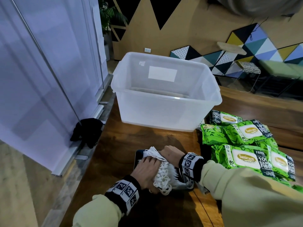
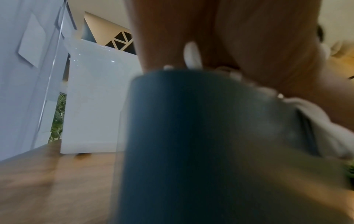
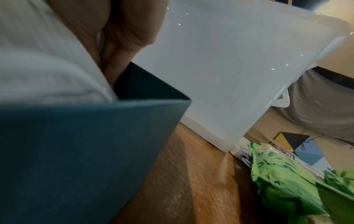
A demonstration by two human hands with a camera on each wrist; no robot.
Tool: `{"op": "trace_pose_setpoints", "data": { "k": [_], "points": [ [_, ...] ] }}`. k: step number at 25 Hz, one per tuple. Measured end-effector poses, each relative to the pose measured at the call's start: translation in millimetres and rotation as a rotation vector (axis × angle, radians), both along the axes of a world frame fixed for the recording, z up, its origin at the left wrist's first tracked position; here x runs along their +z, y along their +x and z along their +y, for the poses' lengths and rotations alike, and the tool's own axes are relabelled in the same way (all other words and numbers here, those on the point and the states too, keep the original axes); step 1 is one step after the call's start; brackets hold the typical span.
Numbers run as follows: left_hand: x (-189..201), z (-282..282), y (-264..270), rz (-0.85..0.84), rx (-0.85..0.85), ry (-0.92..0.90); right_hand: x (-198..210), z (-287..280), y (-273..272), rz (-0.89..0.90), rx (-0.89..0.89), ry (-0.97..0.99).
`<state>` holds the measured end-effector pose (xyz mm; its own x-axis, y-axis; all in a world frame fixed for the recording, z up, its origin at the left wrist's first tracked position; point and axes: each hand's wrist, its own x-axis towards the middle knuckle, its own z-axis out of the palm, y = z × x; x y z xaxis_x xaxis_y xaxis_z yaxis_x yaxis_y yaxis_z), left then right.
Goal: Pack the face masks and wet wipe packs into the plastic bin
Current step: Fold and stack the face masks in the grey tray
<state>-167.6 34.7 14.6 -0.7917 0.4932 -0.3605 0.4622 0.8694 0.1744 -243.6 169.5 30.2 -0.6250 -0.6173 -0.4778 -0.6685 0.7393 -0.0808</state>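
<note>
A stack of white face masks [image 1: 164,175] with looped ear straps sits in a dark blue box [image 1: 138,155] at the near middle of the wooden table. My left hand [image 1: 147,167] grips the stack from its left side, and my right hand [image 1: 169,154] grips it from the far right. In the right wrist view, fingers [image 3: 124,37] reach down between the masks [image 3: 42,63] and the box wall [image 3: 76,144]. The clear plastic bin [image 1: 165,112] stands just beyond the hands and looks empty. Several green wet wipe packs [image 1: 242,145] lie to the right.
The table's left edge runs close to a glass wall [image 1: 49,79]. A black cloth [image 1: 86,133] lies on the floor beside that wall. Bare wood [image 1: 139,138] shows between the box and the bin. A stool [image 1: 249,69] and patterned panels stand behind the table.
</note>
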Motion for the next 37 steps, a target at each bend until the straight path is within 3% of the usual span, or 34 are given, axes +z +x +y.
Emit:
{"op": "trace_pose_setpoints", "data": {
  "k": [4, 6, 10, 14, 17, 21, 24, 27, 31, 33, 37],
  "points": [
    [5, 0, -2, -0.009, 0.009, 0.004, -4, 9, -2, -0.042, 0.029, -0.122],
    [9, 0, -1, -0.032, 0.02, 0.005, -7, 18, 2, 0.025, 0.004, -0.179],
    [10, 0, 0, -0.062, 0.026, -0.007, -11, 22, 10, 0.169, -0.033, -0.117],
    [5, -1, -2, -0.05, 0.014, -0.017, -12, 14, 7, 0.188, 0.022, -0.078],
    [0, -1, -1, -0.044, 0.025, 0.037, -13, 17, 6, 0.127, -0.055, -0.152],
    [6, -11, 3, -0.027, 0.096, 0.221, -8, 36, 7, -0.067, -0.243, -0.336],
    [19, -37, 13, 0.055, 0.25, 0.545, -2, 56, 27, -0.093, -0.497, -0.551],
    [22, -62, 26, 0.001, 0.469, 0.813, 4, 68, 55, -0.133, -0.841, -0.76],
    [11, -57, 36, -0.306, 0.84, 0.913, -8, 43, 73, -0.631, -1.408, -1.041],
    [5, -46, 32, -0.45, 0.93, 0.931, -21, 25, 64, -0.603, -1.481, -1.001],
    [-12, -30, 24, -0.62, 1.074, 1.07, -36, -3, 58, -0.444, -1.419, -0.864]
  ]
}}
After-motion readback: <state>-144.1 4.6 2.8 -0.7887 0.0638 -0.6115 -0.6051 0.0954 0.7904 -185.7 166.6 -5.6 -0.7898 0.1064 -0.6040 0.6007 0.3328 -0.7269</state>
